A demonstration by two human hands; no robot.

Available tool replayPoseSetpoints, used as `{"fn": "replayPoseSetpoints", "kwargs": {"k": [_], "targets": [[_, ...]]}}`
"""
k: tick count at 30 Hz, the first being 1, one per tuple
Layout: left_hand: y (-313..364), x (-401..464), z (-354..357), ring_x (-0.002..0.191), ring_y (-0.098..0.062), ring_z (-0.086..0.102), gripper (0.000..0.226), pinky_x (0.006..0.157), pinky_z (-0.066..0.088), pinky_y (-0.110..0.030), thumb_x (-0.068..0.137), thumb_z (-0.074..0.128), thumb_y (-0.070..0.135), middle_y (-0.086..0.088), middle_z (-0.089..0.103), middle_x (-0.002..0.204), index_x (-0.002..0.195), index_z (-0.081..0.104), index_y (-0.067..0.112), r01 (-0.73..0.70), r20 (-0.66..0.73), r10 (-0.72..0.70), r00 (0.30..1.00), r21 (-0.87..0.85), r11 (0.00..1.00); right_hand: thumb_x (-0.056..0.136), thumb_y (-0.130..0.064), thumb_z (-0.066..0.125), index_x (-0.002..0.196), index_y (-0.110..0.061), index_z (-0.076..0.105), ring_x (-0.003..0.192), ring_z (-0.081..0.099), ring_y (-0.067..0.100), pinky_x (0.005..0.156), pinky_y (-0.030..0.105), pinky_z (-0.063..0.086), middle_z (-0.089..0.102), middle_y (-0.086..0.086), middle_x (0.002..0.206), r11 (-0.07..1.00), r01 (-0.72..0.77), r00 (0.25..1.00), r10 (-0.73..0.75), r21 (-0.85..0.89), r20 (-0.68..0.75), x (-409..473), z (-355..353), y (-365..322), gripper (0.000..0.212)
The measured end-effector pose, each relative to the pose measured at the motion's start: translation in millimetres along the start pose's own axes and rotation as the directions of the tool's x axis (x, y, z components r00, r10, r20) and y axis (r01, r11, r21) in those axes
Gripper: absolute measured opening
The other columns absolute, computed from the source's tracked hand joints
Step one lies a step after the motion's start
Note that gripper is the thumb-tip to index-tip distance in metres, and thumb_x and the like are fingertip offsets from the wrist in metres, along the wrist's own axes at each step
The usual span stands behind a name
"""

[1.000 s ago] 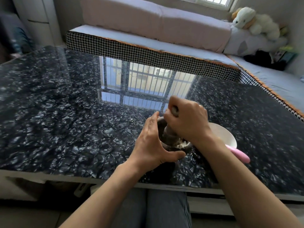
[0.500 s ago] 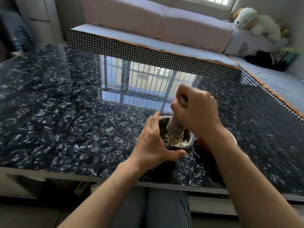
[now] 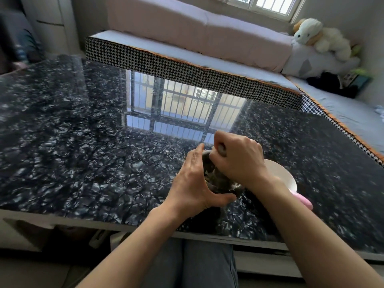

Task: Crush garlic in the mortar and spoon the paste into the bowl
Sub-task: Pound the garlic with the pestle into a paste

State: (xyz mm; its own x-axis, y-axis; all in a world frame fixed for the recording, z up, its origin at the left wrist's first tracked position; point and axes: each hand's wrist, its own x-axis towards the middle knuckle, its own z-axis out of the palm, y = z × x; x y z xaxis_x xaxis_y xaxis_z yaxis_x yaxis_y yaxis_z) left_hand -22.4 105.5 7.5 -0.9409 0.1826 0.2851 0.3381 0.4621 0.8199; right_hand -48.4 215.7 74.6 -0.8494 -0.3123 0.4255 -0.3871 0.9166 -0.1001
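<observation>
The step in hand was the crushing. To do it well, the mortar needed a firm brace so it could not skate on the glossy worktop (image 3: 83, 163), and the pestle wanted short, straight drops followed by a grinding twist against the wall, so that loose bits were dragged back under the head rather than flung over the rim. The blows should have stayed low, since the pale bowl stood just beside the mortar and a wide swing could have clipped it.

Nearest the person, the left hand (image 3: 192, 187) gripped the stone mortar (image 3: 224, 189), its thumb hooked round the near side and its fingers reaching up along the far left of the rim. The mortar sat on the worktop close to its near edge. Inside it, pale crushed garlic (image 3: 208, 173) showed in patches beside the pestle, still lumpy by the look of it, so I judged the paste unfinished and the spooning not yet due.

Just above, the right hand (image 3: 239, 161) was clenched in a fist round the pestle (image 3: 222, 148), whose grey top poked out between the fingers; its lower end was down in the mortar, partly hidden.

Behind the right wrist stood the white bowl (image 3: 280, 173), touching or nearly touching the mortar; I could not tell which. A pink spoon handle (image 3: 304, 201) jutted from its near right side.
</observation>
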Motion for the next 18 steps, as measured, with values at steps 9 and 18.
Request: {"fn": "replayPoseSetpoints", "kwargs": {"k": [9,18], "targets": [[0,0,1,0.134,-0.009,0.024,0.125,0.101,0.021,-0.015,0.052,0.083,0.044,0.000,0.023,0.147,0.146,0.007,0.013,-0.007,0.002,0.008,1.000,-0.010,1.000,0.081,-0.027,0.054,0.072,-0.022,0.041,0.059,0.040,0.022,0.054,0.029,0.023,0.048,-0.004,0.066,1.000,0.007,0.999,-0.007,-0.010,0.043,-1,-6,-4,0.017],[1,0,1,0.132,-0.009,0.028,0.125,0.102,0.024,-0.017,0.052,0.084,0.044,0.000,0.026,0.146,0.146,0.009,0.012,-0.011,0.006,0.011,1.000,-0.021,1.000,0.074,-0.022,0.057,0.065,-0.018,0.043,0.048,0.042,0.023,0.050,0.025,0.024,0.045,-0.004,0.057,1.000,0.020,0.985,-0.018,0.010,-0.173,2,-9,-2,0.017]]}}
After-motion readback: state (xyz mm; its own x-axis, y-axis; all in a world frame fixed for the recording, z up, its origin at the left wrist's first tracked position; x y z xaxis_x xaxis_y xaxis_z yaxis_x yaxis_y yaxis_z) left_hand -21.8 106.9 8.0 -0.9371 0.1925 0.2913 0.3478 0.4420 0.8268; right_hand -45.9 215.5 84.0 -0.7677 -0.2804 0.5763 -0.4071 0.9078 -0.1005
